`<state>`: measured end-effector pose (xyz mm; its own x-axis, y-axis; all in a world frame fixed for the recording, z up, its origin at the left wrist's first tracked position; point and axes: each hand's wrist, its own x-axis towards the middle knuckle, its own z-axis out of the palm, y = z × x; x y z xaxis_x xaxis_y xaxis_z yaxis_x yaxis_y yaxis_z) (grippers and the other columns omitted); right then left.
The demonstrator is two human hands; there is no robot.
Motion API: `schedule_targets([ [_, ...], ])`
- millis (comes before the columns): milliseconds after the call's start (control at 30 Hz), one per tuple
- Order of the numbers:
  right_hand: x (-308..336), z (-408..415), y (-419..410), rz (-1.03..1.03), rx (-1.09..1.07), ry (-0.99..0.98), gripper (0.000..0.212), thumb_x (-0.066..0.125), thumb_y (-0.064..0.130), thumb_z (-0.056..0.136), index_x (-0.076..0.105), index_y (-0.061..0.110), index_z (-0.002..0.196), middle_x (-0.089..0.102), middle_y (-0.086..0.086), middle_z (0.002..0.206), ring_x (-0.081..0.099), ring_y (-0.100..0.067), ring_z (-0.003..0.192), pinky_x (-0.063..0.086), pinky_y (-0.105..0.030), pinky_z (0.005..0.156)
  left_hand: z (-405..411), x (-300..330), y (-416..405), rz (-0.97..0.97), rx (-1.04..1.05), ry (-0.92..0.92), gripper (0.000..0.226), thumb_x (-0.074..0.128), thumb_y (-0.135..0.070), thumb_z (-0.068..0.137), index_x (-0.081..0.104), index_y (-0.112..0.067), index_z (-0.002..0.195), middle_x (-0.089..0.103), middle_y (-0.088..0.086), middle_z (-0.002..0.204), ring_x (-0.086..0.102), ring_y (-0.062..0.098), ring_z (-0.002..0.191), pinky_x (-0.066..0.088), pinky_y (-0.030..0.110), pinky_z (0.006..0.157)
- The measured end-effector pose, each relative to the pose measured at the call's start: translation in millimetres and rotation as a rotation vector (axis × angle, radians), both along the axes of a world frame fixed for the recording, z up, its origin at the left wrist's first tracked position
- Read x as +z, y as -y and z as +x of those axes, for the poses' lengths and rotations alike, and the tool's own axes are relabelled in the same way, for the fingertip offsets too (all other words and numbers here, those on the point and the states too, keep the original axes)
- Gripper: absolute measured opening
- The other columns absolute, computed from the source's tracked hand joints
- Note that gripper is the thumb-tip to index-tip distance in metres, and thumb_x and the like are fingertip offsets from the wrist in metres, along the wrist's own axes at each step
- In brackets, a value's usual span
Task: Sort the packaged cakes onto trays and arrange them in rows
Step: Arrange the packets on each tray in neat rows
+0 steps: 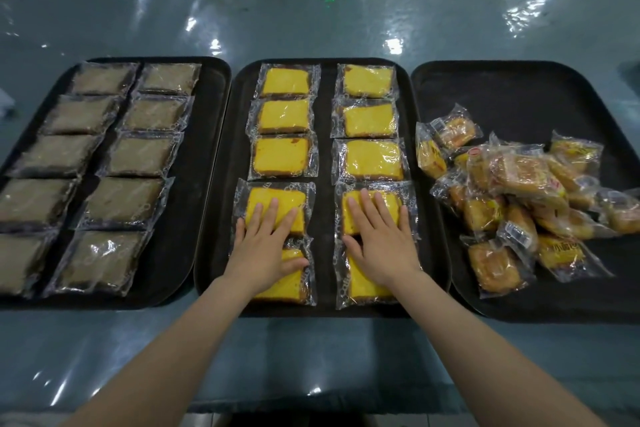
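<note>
Three black trays lie side by side. The middle tray [325,184] holds yellow packaged cakes [282,156] in two columns. My left hand [265,246] lies flat with straight fingers on the nearest two cakes of the left column. My right hand [379,239] lies flat the same way on the nearest two cakes of the right column. The left tray [207,149] holds brown packaged cakes [138,156] in two columns. On the right tray [519,97] several golden packaged cakes [519,198] lie in a loose heap.
The trays rest on a glossy grey-green table [311,21] covered with shiny film. The table's near edge runs just below my forearms. The far half of the right tray is bare.
</note>
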<state>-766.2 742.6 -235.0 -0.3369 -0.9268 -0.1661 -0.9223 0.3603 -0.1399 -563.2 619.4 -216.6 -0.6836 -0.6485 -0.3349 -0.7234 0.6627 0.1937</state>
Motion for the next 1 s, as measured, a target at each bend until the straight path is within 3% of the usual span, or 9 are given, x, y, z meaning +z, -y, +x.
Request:
schedule_targets([
  [300,18,-5,-7,-0.076,-0.028,0.064,0.07,0.009,0.061,0.092,0.001,0.027,0.153,-0.017,0.006,0.157,-0.024,-0.015,0.143,-0.013,-0.042,0.115,-16,12,-28,0.038,0.025,-0.201,0.079,0.048,-0.049,0.092,0.001,-0.026,0.151,-0.01,-0.006,0.157,-0.014,0.012,0.143,-0.005,0.036,0.114],
  [533,38,-28,-19,-0.12,0.018,0.067,0.063,0.028,0.049,0.099,0.01,0.022,0.153,-0.004,0.003,0.161,-0.015,-0.013,0.144,-0.009,-0.036,0.115,-42,25,-44,0.074,0.09,-0.377,0.071,0.049,-0.042,0.094,0.01,-0.026,0.151,0.004,-0.008,0.158,-0.007,-0.001,0.138,-0.003,0.026,0.113],
  [767,63,-43,-3,-0.202,0.06,0.096,0.059,0.037,0.04,0.1,0.018,0.021,0.152,0.007,0.001,0.161,-0.004,-0.016,0.147,-0.003,-0.03,0.114,-49,43,-41,0.109,0.141,-0.444,0.069,0.051,-0.037,0.094,0.013,-0.027,0.151,0.01,-0.009,0.158,0.0,0.002,0.141,0.002,0.027,0.115],
  [867,70,-47,16,-0.204,0.077,0.098,0.059,0.041,0.036,0.1,0.019,0.02,0.152,0.007,0.0,0.161,-0.004,-0.016,0.147,-0.001,-0.028,0.114,-50,55,-27,0.093,0.197,-0.49,0.067,0.052,-0.035,0.094,0.017,-0.027,0.15,0.016,-0.008,0.157,0.006,0.006,0.143,0.013,0.033,0.117],
  [1000,78,-54,42,-0.167,0.036,0.185,0.062,0.047,0.028,0.099,0.018,0.021,0.153,0.004,0.002,0.161,-0.003,-0.016,0.147,0.018,-0.035,0.118,-52,70,-4,0.094,0.288,-0.542,0.064,0.053,-0.033,0.094,0.021,-0.028,0.149,0.021,-0.007,0.156,0.013,0.01,0.143,0.021,0.035,0.114],
])
